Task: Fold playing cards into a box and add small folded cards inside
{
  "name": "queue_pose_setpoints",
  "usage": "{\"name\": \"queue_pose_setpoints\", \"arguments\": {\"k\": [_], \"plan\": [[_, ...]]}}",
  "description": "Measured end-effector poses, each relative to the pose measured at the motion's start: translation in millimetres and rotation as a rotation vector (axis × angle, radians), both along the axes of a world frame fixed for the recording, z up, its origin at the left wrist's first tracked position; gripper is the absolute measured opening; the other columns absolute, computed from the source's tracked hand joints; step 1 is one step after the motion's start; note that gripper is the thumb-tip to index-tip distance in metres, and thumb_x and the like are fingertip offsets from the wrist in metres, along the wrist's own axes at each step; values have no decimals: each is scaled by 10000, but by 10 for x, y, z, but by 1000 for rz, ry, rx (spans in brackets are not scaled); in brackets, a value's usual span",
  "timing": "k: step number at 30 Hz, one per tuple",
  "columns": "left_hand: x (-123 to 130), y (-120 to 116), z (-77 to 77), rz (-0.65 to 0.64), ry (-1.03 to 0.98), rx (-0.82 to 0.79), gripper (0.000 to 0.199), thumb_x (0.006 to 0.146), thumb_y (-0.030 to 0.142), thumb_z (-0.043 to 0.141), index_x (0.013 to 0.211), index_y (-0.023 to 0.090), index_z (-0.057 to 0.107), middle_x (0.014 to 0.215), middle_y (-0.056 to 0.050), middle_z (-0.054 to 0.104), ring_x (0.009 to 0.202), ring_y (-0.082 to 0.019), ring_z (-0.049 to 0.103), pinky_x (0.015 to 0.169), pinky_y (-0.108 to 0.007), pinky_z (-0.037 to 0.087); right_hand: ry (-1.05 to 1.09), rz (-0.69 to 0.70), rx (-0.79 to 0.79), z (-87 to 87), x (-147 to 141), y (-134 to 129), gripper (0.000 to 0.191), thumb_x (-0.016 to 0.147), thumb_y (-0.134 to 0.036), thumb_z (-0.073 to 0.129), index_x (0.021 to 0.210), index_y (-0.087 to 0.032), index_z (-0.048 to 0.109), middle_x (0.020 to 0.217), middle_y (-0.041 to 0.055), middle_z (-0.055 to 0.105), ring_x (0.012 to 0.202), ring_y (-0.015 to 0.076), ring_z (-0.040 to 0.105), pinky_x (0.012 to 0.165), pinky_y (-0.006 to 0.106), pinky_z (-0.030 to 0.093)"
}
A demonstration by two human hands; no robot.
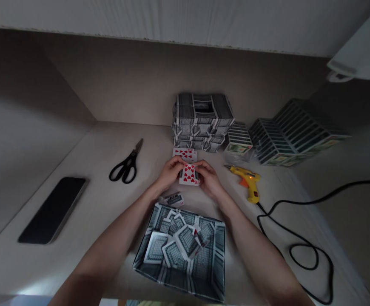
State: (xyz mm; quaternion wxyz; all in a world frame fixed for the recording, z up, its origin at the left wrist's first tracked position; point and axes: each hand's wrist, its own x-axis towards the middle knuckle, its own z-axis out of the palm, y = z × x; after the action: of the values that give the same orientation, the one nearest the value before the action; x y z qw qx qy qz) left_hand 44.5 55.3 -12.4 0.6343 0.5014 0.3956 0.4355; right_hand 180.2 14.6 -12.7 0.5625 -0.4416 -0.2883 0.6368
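Observation:
Between my two hands is a playing card (189, 175), a ten of hearts, face up. My left hand (171, 172) pinches its left edge, and my right hand (208, 175) grips the right edge; dark card backing shows at both sides. Just beyond the fingers, more red-pip cards (184, 154) lie face up on the table. A small folded card piece (174, 199) rests below my left hand. Nearest my body stands an open box built of playing cards (219, 272), with several loose and folded cards (185, 238) inside it.
Scissors (127, 168) and a phone (52, 212) lie at left. A boxy card structure (204, 119) stands at the back, beside packs of cards (237, 138) and stacked card packs (287, 136). To the right lie a yellow glue gun (250, 180) and its looping black cable (295, 231).

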Motion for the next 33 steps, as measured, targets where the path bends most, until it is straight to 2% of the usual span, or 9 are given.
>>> {"name": "queue_pose_setpoints", "arguments": {"k": [7,10,13,17,19,23,27,33], "plan": [[-2,30,-45,-13,-21,-37,72,620,235,526,650,170,533,596,52,512,537,-88,445,531,-202,370,-25,-24,9,-10,-10,8,129,583,-256,625,673,-220,539,601,-53,547,505,101,461,455,216,388],[-5,26,-43,23,-19,-10,63,618,228,521,637,169,529,594,51,513,536,-87,438,525,-200,356,-10,1,34,-5,-9,-1,141,601,-252,604,724,-218,543,551,-69,505,419,74,402,392,193,314],[-17,13,-12,79,-9,6,49,612,217,517,615,169,521,571,54,515,518,-83,420,511,-196,335,83,130,41,40,-10,-34,218,618,-262,562,828,-209,541,509,-79,463,351,57,325,356,188,224],[-32,-7,49,53,7,-1,46,592,198,517,593,163,547,549,48,525,498,-80,420,499,-197,321,212,343,-20,113,-11,-89,295,645,-348,519,908,-216,498,498,-79,461,336,68,327,373,204,237],[-31,-18,70,36,16,4,51,587,191,516,591,162,557,544,47,525,488,-77,419,497,-197,320,213,408,-61,116,-11,-98,296,673,-443,508,857,-212,487,485,-74,459,332,70,327,377,209,242],[-22,-34,74,16,31,28,53,587,186,505,589,164,553,539,49,515,469,-71,405,487,-195,316,152,528,-163,52,-6,-66,477,727,-664,399,670,-194,452,416,-63,421,306,53,261,349,199,191],[-29,-34,47,-16,72,107,84,599,182,481,593,162,563,532,48,507,469,-69,395,477,-191,301,111,573,-185,17,16,-47,426,751,-594,467,614,-192,439,347,-85,345,295,46,216,335,183,151],[-59,-37,43,-94,106,182,96,589,171,471,565,157,563,509,40,508,465,-72,393,463,-191,285,21,545,-74,66,42,-89,383,721,-539,568,626,-183,467,343,-103,330,282,34,193,324,182,126]]}}
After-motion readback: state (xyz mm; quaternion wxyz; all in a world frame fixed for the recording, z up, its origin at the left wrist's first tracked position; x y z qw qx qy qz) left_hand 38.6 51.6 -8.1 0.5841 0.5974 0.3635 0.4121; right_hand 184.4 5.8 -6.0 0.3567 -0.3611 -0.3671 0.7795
